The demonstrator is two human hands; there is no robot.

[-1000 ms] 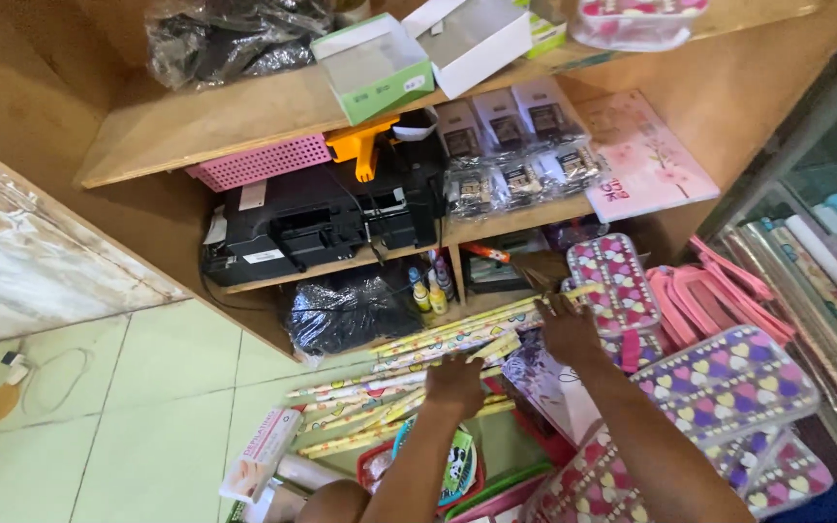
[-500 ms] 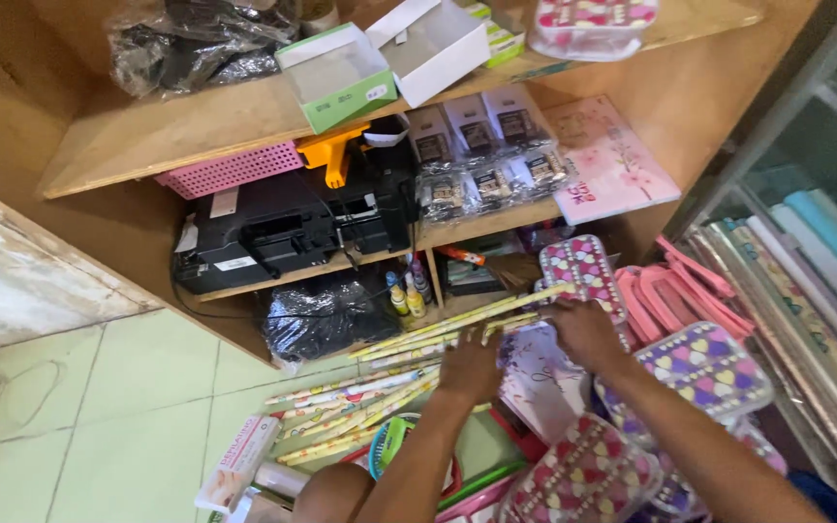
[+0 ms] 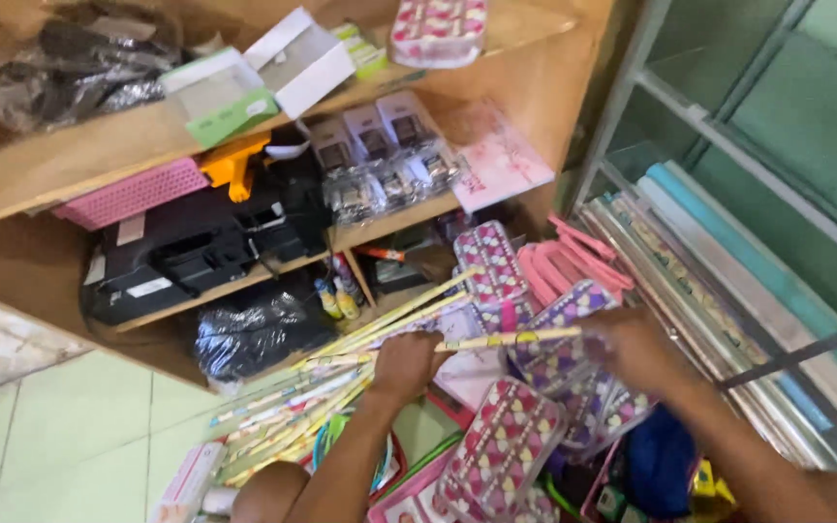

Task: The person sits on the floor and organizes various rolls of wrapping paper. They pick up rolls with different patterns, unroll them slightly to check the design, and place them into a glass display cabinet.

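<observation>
Far left: pale green floor tiles (image 3: pixel 70 436). On the wooden shelf unit (image 3: pixel 70 165), a pink perforated basket (image 3: pixel 133 192) sits above a black printer (image 3: pixel 186 257); a black plastic bag (image 3: pixel 254 334) lies below it.

Centre: a bundle of long rolled papers (image 3: pixel 293 416) slants across the floor pile, upper ends toward the shelf. Left hand (image 3: pixel 404 363), fingers curled, is pressed down on the bundle near its upper part. One patterned roll (image 3: pixel 511 339) runs level from the left hand across to the right hand.

Right: right hand (image 3: pixel 636 349), blurred, closes round that roll's far end; exact finger spread cannot be told. Heart-patterned pencil cases (image 3: pixel 501 446) lie beneath both hands. Further right, upright wrapping-paper rolls (image 3: pixel 728 281) lean in a metal rack.
</observation>
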